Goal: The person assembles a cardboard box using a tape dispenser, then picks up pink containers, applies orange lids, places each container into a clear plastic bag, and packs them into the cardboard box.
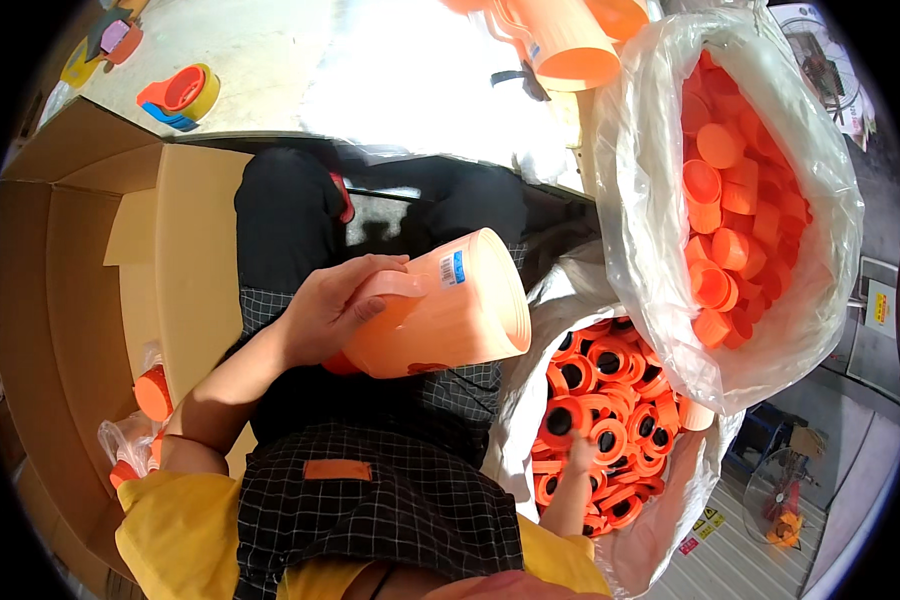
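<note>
My left hand (330,305) is closed round the handle of a peach-orange plastic pitcher (450,315), tipped on its side above my lap. Its round rim faces right, and a small blue-and-white label sits on its wall. My right hand (579,458) reaches to the white sack (515,440) at my right, which is filled with orange lids (620,400) that have black centres. Between its fingers is one such lid (562,421), held above the others. The fingers are slightly blurred.
A clear plastic bag (642,230) of orange caps (740,250) stands far right. At the left is an opened cardboard box (200,240) with wrapped orange-topped items (153,393). Tape rolls (195,92) and more peach pitchers (570,55) lie on the worktable (260,50) ahead.
</note>
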### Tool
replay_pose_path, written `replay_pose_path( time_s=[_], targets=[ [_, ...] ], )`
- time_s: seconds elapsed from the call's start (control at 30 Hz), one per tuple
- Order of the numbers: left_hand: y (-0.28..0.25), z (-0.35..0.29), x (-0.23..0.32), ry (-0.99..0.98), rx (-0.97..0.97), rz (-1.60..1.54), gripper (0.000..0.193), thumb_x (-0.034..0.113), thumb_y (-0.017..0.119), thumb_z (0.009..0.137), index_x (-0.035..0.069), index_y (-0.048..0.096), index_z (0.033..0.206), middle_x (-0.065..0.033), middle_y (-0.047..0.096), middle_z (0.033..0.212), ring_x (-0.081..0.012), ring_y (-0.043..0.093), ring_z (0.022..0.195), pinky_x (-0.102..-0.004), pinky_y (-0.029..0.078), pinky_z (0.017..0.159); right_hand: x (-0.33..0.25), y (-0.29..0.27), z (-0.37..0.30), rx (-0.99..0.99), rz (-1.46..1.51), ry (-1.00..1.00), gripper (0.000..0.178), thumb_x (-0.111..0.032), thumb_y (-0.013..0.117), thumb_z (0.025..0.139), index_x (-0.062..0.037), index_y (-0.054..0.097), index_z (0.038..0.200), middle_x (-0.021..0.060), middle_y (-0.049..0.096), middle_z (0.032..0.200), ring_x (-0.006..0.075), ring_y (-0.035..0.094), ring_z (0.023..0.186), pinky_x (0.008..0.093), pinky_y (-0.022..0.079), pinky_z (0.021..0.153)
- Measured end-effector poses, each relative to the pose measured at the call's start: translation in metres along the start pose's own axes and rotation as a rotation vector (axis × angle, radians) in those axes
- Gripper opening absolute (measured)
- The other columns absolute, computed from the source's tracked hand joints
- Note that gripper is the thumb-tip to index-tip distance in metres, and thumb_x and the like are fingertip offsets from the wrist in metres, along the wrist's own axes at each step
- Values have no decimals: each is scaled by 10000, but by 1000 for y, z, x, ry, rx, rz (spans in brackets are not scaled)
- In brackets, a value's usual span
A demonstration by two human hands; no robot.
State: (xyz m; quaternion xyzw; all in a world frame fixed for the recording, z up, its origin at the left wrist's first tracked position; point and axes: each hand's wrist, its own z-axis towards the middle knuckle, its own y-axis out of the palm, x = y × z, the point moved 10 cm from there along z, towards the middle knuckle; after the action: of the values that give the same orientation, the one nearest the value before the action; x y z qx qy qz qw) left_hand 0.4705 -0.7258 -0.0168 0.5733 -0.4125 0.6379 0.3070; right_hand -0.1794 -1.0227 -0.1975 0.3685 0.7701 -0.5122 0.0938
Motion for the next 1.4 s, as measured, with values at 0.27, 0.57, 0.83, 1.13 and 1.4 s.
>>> replay_pose_path(
  time_s=[0.27,0.57,0.83,1.13,1.4],
  targets=[
    [2,-10,0,10,8,-80,434,307,596,1028,-10,577,1323,-201,641,1344,-313,651,1213,-379,510,1008,-412,119,-232,-483,226,-1119,599,-377,678,967,45,540,1369,100,630,1243,202,586,1158,343,491,976],
    [-8,-14,-9,-85,-66,-129,460,324,577,1028,-35,596,1315,-205,629,1364,-261,621,1237,-378,473,1051,-420,187,-347,-796,22,-1671,691,-548,639,952,10,620,1359,95,554,929,219,535,841,339,446,764],
    [-3,-25,-8,-91,-21,-21,398,303,567,1038,-2,626,1287,-198,634,1363,-319,675,1166,-373,516,998,-406,183,-352,-778,65,-1595,658,-517,610,985,40,606,1334,91,556,950,206,521,856,324,426,784],
    [18,-50,34,146,42,280,449,164,721,856,49,613,1277,-200,581,1429,-391,685,1104,-400,579,866,-482,180,-271,-823,192,-1299,905,-772,269,981,20,640,1213,117,615,1024,234,590,985,396,476,910],
    [25,-56,37,116,16,426,474,171,768,803,66,639,1247,-156,602,1403,-332,688,1092,-379,585,783,-432,293,-315,-1480,36,-757,937,-700,225,1033,116,667,1164,200,731,1094,255,706,1029,362,546,947]
  ],
)
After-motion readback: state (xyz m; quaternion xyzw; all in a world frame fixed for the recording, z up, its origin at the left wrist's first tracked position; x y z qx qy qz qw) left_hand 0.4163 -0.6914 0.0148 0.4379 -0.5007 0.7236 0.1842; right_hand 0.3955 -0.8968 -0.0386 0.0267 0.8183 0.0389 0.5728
